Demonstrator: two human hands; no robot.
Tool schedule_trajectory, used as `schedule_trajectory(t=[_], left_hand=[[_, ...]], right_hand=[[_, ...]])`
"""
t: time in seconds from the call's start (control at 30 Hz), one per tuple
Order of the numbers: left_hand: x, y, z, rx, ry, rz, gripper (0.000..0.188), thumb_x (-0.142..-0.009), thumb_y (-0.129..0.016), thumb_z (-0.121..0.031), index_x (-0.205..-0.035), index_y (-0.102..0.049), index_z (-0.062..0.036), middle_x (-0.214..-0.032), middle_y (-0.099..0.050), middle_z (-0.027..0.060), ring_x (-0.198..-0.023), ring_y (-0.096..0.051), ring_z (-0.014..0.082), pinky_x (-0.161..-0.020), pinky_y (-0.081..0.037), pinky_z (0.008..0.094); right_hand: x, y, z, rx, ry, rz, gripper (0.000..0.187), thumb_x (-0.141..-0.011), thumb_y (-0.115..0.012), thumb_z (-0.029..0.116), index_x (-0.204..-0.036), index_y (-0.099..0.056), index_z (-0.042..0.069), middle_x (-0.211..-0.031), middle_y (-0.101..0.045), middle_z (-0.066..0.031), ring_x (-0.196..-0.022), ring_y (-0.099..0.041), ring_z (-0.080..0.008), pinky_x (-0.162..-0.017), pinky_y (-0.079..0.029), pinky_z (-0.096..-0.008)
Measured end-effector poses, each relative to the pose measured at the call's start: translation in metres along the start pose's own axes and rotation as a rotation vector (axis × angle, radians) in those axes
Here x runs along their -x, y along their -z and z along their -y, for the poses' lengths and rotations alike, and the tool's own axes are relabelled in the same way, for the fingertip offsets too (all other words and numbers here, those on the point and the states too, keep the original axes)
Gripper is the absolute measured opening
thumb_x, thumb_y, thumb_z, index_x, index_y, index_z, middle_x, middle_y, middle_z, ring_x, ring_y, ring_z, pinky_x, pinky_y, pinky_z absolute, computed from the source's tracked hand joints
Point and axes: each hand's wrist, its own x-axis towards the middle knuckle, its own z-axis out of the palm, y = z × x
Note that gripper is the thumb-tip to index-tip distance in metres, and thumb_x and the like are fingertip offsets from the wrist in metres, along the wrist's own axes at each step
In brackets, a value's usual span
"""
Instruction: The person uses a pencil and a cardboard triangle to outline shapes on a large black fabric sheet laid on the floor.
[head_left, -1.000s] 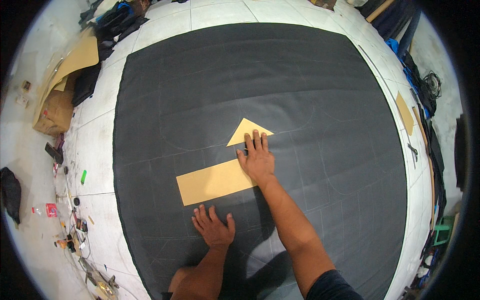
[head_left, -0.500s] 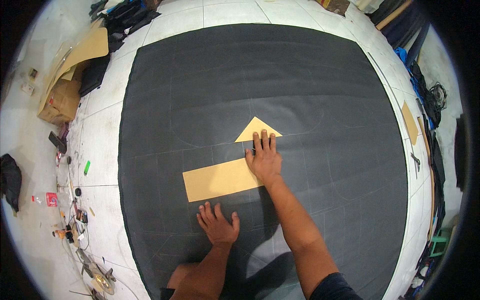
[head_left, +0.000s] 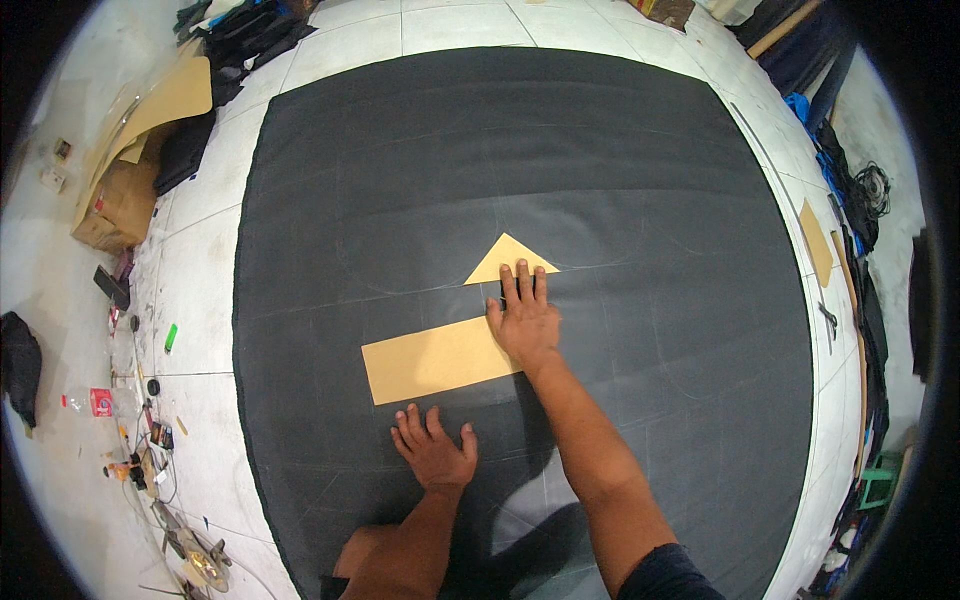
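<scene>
A large dark grey cloth (head_left: 640, 330) is spread over the floor, marked with faint pale lines and curves. My right hand (head_left: 528, 318) lies flat with its fingers spread. Its fingertips press on the lower edge of a tan card triangle (head_left: 505, 256), and its palm covers the right end of a tan card rectangle (head_left: 430, 361). A small dark item shows partly under that hand, too hidden to name. Just below the rectangle, my left hand (head_left: 438, 455) rests on the cloth with fingers apart, holding nothing.
White floor tiles (head_left: 205, 270) surround the cloth. Along the left stand a cardboard box (head_left: 120, 208), a plastic bottle (head_left: 95, 402), a green lighter-like item (head_left: 171, 338) and a fan-like metal object (head_left: 203, 565). At the right lie scissors (head_left: 828, 320), a tan card piece (head_left: 815, 245) and a green stool (head_left: 879, 481).
The whole view has shifted very slightly to the left. Both hands and the two card pieces keep their places on the cloth.
</scene>
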Motion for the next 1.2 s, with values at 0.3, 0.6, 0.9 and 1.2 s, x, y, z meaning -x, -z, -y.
schedule_trajectory(t=[0.3,0.6,0.9,1.2], left_hand=[[0.004,-0.001,0.000,0.003,-0.019,-0.027,0.067,-0.094,-0.060,-0.039,-0.142,-0.035,-0.0002,-0.150,-0.030,0.0297,-0.148,-0.021,0.0497,-0.121,-0.013,0.0670],[0.004,-0.006,0.006,-0.030,-0.021,-0.005,0.070,-0.095,-0.058,-0.044,-0.142,-0.036,0.0010,-0.152,-0.027,0.0292,-0.151,-0.014,0.0476,-0.122,-0.009,0.0660],[0.003,-0.005,0.005,-0.029,-0.019,-0.030,0.066,-0.093,-0.059,-0.043,-0.140,-0.037,-0.0019,-0.150,-0.029,0.0274,-0.150,-0.016,0.0468,-0.123,-0.010,0.0645],[0.004,-0.005,0.003,-0.028,-0.036,-0.056,0.068,-0.092,-0.063,-0.042,-0.140,-0.037,-0.0015,-0.149,-0.031,0.0276,-0.149,-0.020,0.0471,-0.121,-0.013,0.0667]], right_hand=[[0.005,-0.004,-0.001,-0.005,0.016,-0.085,0.066,-0.102,-0.045,0.051,-0.159,-0.040,0.019,-0.164,-0.037,-0.0111,-0.152,-0.031,-0.0394,-0.097,-0.056,-0.0506],[0.004,-0.012,0.000,-0.016,-0.001,-0.130,0.065,-0.101,-0.047,0.049,-0.158,-0.041,0.020,-0.165,-0.036,-0.0108,-0.153,-0.030,-0.0398,-0.097,-0.055,-0.0507],[0.005,-0.010,0.001,-0.058,-0.003,-0.115,0.066,-0.101,-0.047,0.049,-0.160,-0.038,0.020,-0.167,-0.033,-0.0104,-0.154,-0.027,-0.0398,-0.098,-0.053,-0.0510],[0.001,-0.001,-0.002,-0.044,0.012,-0.084,0.065,-0.100,-0.050,0.049,-0.157,-0.042,0.018,-0.164,-0.036,-0.0119,-0.149,-0.035,-0.0404,-0.093,-0.059,-0.0513]])
